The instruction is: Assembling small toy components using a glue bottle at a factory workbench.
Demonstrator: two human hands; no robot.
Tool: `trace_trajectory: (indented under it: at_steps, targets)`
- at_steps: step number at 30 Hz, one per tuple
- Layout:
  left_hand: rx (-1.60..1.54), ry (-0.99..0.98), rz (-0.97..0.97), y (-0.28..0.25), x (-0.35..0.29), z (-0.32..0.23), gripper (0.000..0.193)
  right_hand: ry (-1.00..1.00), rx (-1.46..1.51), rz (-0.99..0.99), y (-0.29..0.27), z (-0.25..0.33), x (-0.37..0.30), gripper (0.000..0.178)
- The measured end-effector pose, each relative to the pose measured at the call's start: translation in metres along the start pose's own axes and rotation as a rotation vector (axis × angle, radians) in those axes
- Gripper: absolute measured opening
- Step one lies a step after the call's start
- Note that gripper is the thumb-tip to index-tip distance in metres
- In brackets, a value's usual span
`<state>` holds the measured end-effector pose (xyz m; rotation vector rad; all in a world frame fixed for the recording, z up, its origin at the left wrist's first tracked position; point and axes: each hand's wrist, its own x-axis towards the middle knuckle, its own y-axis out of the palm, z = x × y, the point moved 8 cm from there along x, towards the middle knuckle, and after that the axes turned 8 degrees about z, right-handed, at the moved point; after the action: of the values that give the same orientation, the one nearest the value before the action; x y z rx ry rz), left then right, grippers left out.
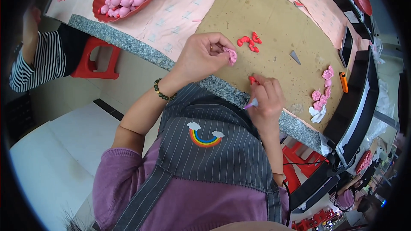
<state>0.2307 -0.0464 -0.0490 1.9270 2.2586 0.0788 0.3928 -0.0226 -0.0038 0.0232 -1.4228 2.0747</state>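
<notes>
My left hand (204, 57) is closed over the near edge of the table, pinching a small crumpled-looking pink piece (231, 56) between thumb and fingers. Lower and to the right, my right hand (269, 99) pinches a small glossy red piece (252, 79) at its fingertips. A slim tool with a pale purple tip (251, 104) pokes out of the same hand toward me; the rest of it is hidden by the palm. Just beyond both hands, several curved red pieces (253, 47) lie loose on the brown board (278, 25).
A grey pointed blade (295, 57) rests on the board. Farther right are several pink pieces (320, 98) and an orange utility knife (343, 82) beside a black bin-like holder (355, 107). A red tray (97, 10) heaped with pink pieces stands far left, near another person's striped sleeve (43, 60).
</notes>
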Motion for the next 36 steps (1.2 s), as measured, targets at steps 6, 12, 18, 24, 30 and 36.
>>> trace_trajectory:
  at_steps: [6, 12, 18, 24, 30, 36]
  targets:
    - [-0.034, -0.053, -0.007, 0.014, 0.000, 0.018, 0.016, 0.061, 0.096, -0.024, 0.001, 0.000, -0.006, 0.017]
    - [0.153, -0.005, -0.061, 0.029, -0.004, 0.019, 0.009, 0.357, 0.363, -0.001, 0.004, -0.028, -0.012, 0.021]
    - [0.472, 0.221, -0.069, 0.050, -0.009, -0.008, 0.008, 0.501, 0.930, -0.104, 0.014, -0.045, -0.015, 0.023]
    - [0.321, 0.140, 0.049, 0.058, -0.009, -0.005, 0.009, 0.553, 1.058, -0.192, 0.019, -0.053, -0.025, 0.022]
    - [-0.008, 0.056, 0.143, 0.064, -0.008, 0.013, 0.009, 0.550, 1.183, -0.243, 0.020, -0.055, -0.026, 0.022]
    - [-0.267, -0.016, 0.131, 0.076, -0.008, 0.015, 0.010, 0.451, 1.107, -0.322, 0.009, -0.052, -0.025, 0.019]
